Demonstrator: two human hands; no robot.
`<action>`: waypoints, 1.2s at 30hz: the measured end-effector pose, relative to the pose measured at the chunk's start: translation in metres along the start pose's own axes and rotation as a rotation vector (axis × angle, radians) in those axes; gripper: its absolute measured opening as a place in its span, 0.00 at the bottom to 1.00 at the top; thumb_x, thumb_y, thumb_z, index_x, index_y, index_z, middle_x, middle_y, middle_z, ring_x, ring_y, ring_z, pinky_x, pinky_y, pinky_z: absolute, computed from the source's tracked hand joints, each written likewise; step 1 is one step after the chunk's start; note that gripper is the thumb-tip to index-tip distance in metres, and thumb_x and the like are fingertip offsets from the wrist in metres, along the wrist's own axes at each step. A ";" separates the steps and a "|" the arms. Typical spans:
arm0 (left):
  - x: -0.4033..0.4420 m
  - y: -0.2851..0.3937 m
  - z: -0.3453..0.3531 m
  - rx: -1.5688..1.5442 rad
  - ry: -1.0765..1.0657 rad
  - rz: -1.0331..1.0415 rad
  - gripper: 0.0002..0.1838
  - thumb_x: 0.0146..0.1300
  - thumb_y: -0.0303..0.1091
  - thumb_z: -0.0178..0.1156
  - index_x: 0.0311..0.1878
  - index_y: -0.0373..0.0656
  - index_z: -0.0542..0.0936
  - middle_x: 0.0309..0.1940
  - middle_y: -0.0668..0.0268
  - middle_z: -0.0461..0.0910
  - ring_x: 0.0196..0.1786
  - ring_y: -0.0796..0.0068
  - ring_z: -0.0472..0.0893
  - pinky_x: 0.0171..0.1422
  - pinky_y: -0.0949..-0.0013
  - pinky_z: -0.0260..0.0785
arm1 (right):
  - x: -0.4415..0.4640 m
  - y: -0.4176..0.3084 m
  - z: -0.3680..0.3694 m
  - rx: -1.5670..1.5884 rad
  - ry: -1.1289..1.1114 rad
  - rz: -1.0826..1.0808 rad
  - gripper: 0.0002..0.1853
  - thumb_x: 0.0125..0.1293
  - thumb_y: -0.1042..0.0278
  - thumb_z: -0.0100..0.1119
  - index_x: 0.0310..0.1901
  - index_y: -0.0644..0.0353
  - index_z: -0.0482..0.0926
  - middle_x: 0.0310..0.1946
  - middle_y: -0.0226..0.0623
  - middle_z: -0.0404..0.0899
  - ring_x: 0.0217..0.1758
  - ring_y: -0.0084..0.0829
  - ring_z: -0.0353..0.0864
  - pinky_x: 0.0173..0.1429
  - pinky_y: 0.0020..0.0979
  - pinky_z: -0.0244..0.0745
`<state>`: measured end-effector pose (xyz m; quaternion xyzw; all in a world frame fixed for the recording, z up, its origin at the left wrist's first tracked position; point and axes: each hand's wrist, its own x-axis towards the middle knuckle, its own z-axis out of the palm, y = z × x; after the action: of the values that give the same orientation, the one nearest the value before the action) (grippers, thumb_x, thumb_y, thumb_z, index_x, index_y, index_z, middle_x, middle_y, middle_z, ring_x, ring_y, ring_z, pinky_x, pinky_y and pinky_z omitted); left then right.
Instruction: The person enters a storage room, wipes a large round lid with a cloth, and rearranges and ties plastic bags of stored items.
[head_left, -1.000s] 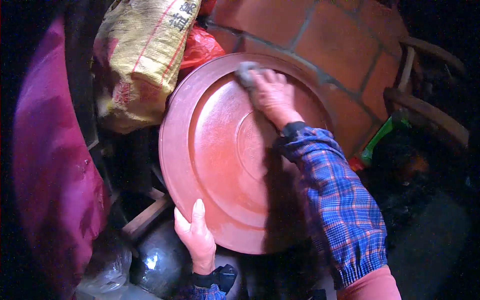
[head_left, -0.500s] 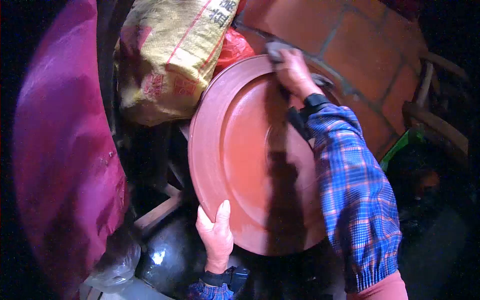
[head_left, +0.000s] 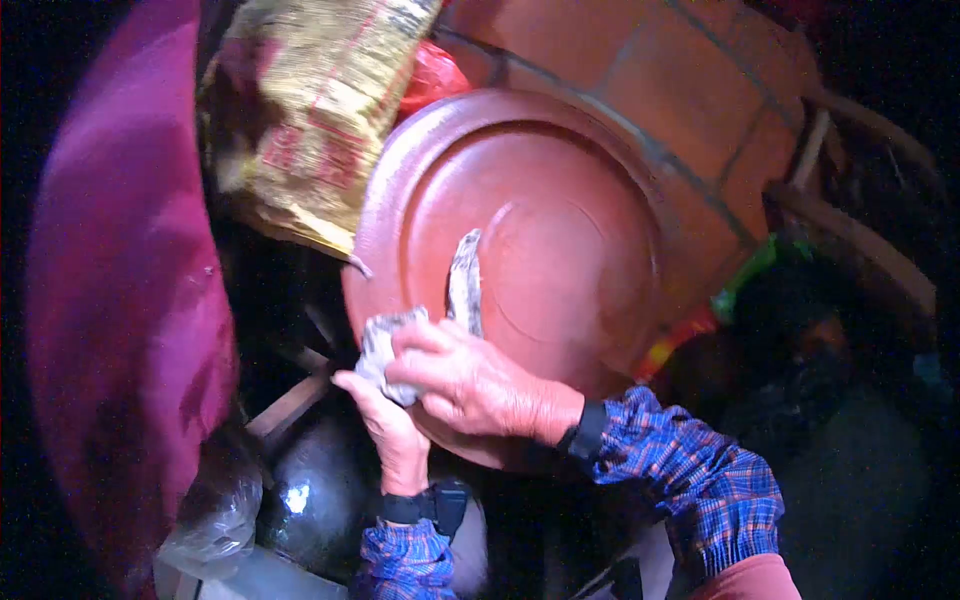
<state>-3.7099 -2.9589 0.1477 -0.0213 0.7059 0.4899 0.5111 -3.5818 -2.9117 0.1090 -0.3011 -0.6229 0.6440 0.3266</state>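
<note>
A large round reddish-brown piece, like a lid or shallow tray (head_left: 560,250), is tilted in front of me, its ringed face toward me. My left hand (head_left: 395,445) grips its lower left rim; the fingers behind are partly hidden. A crumpled grey-white cloth (head_left: 385,345) is bunched under the fingers of my right hand (head_left: 480,385), pressed against the rim just above my left thumb. One strip of the cloth (head_left: 465,280) trails up over the face. Both wrists wear dark bands below plaid sleeves.
A yellow woven sack (head_left: 300,130) and a red plastic bag (head_left: 435,75) lie behind the round piece. Magenta fabric (head_left: 130,250) hangs at the left. A shiny dark rounded vessel (head_left: 315,500) stands lower left. Brick-red floor tiles (head_left: 690,110) and wooden bars (head_left: 860,235) are at the right.
My right hand has swept the cloth from the far upper rim down to the lower left rim beside my left hand. The round piece has shifted slightly up and left in view.
</note>
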 end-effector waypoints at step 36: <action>-0.005 0.001 0.018 0.283 -0.057 0.052 0.28 0.71 0.46 0.56 0.63 0.32 0.69 0.58 0.56 0.74 0.57 0.64 0.76 0.63 0.61 0.69 | -0.200 -0.036 0.022 -0.168 0.104 0.342 0.20 0.47 0.82 0.58 0.45 0.55 0.78 0.48 0.42 0.72 0.53 0.48 0.70 0.59 0.42 0.65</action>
<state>-3.6955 -2.9484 0.1520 0.0832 0.7534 0.3991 0.5159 -3.4770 -3.0836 0.1422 -0.4615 -0.5964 0.6195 0.2180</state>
